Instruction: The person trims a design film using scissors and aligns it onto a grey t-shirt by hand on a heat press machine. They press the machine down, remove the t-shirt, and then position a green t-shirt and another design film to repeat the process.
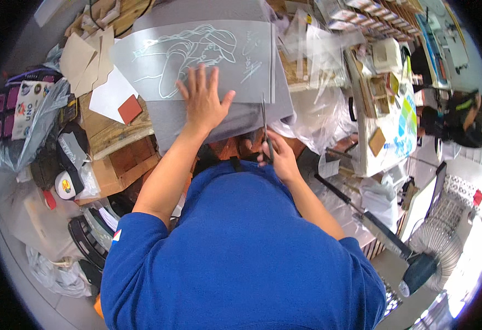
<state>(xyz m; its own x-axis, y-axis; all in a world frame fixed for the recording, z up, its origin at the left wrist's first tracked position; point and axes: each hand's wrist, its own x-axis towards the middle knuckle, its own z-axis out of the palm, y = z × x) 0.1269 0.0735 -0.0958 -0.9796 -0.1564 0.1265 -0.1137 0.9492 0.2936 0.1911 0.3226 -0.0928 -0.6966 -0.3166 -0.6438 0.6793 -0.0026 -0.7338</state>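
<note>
A translucent sheet (125, 63) bearing a white line drawing of a figure in a cap lies on a grey cloth (169, 124) that covers the work table. My left hand (205, 107) rests flat on the sheet's near edge, fingers spread across the lower part of the drawing. In my right hand (282, 159) is a pair of scissors (264, 124), held by the handles and pointing away from me. Their blade tips meet the near edge of the sheet close to its right end. A thin line runs along the sheet's right margin, above the tips.
Brown card pieces (87, 60), a white paper (109, 96) and a reddish-brown square (130, 110) lie left of the sheet. Clear plastic wrap (318, 110) hangs at the table's right. Further right stands a white side table (389, 137). Another person (461, 118) is at far right.
</note>
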